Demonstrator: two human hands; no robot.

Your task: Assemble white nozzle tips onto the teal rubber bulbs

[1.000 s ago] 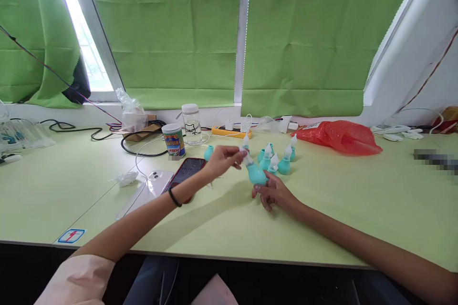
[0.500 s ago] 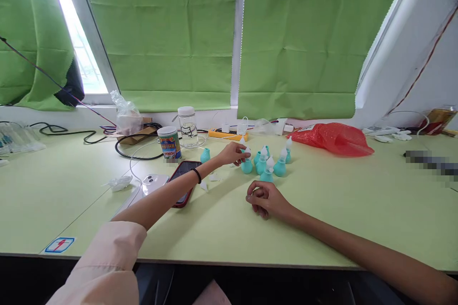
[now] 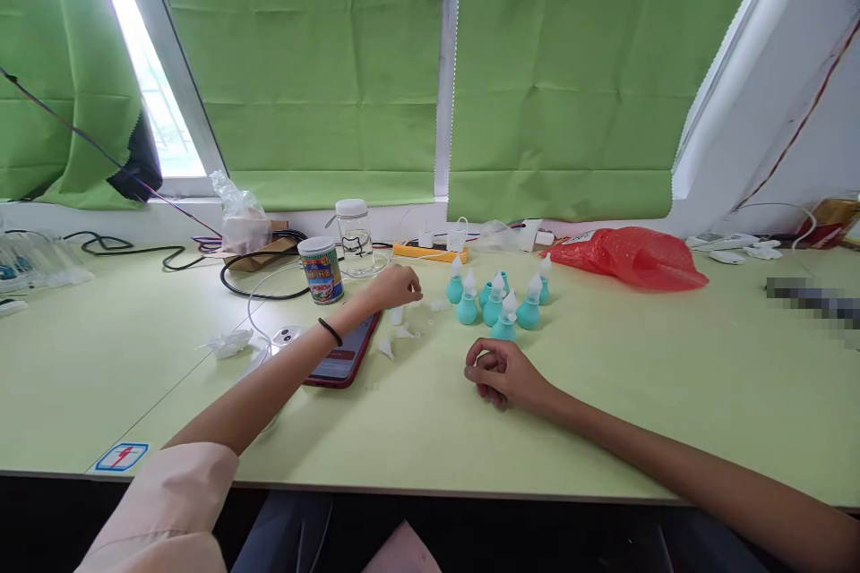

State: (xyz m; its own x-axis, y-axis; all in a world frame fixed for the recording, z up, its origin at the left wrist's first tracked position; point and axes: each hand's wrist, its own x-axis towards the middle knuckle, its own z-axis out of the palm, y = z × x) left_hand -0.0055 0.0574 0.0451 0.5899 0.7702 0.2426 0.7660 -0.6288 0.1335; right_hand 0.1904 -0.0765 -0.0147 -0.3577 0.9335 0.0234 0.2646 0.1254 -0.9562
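Observation:
My left hand (image 3: 396, 286) is over the table left of the teal bulbs, its fingers bent together; whatever they may hold is hidden. In front of it lie small clear nozzle pieces (image 3: 385, 347). Several teal bulbs with white tips (image 3: 468, 309) stand upright in a group right of centre. My right hand (image 3: 501, 373) rests on the table just in front of the group, fingers curled, touching no bulb; its palm side is hidden. A red-edged phone (image 3: 342, 363) lies partly under my left forearm.
Behind my left hand stand a patterned can (image 3: 321, 271) and a clear jar (image 3: 355, 242). A yellow power strip (image 3: 430, 252) and cables run along the back. A red plastic bag (image 3: 632, 260) lies at the back right.
My left hand has let go of a bulb's white tip and moved left, away from the group. The teal bulb formerly left of the hand is no longer visible there. My right hand is nearly still.

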